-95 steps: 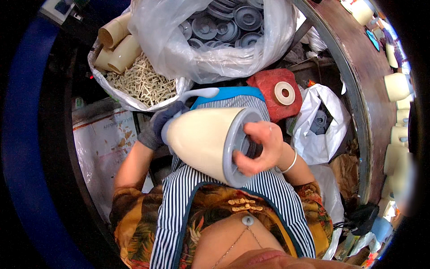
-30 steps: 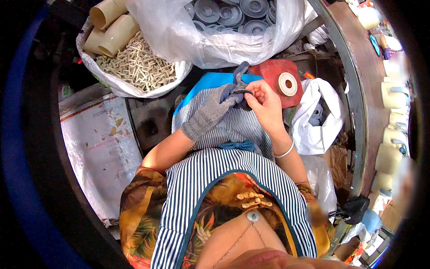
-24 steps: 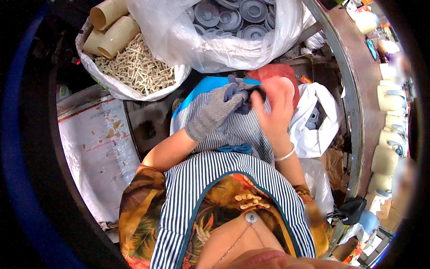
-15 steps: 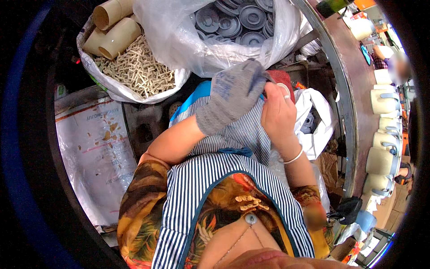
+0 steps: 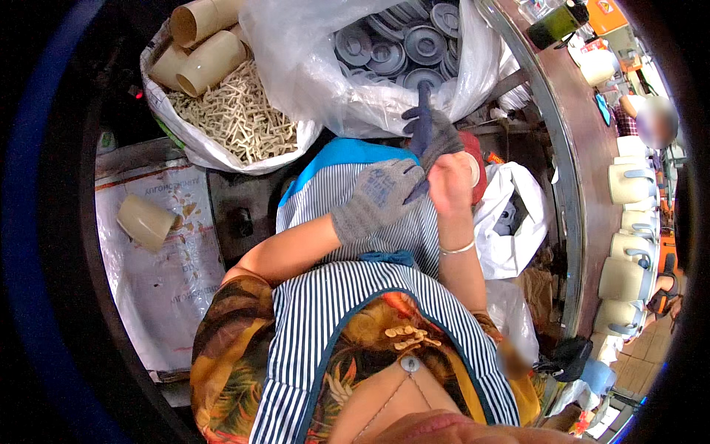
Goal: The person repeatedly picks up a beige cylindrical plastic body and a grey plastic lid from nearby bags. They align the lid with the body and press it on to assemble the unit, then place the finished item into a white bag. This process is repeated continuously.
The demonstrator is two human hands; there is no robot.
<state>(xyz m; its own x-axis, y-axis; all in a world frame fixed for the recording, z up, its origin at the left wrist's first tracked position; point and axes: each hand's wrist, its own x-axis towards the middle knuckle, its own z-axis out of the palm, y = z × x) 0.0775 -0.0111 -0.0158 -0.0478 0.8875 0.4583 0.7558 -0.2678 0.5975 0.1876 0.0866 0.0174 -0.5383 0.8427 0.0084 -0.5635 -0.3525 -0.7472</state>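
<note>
My left hand (image 5: 377,196) wears a grey knit glove with blue print on its back. Its fingertips close on the edge of a second glove (image 5: 427,137), grey with a dark palm side. This second glove reaches up past my bare right hand (image 5: 450,181), its fingers pointing up and left. The right hand's fingers are hidden in or behind it, and the hand is slightly blurred. Both hands are over my lap, above a striped apron (image 5: 347,288) with a blue edge. A white bracelet (image 5: 458,248) circles my right wrist.
Ahead is a plastic bag (image 5: 296,66) of grey round lids (image 5: 425,46). A sack (image 5: 222,164) of small beige pieces and cylinders stands left of it. A beige cup body (image 5: 146,222) lies on film-covered sheeting at left. Several handled cups (image 5: 629,277) line the right-hand bench (image 5: 592,244).
The second glove, bunched between my hands before, now extends upward over the right hand. My left hand is lower. A beige cup body has appeared on the left sheeting.
</note>
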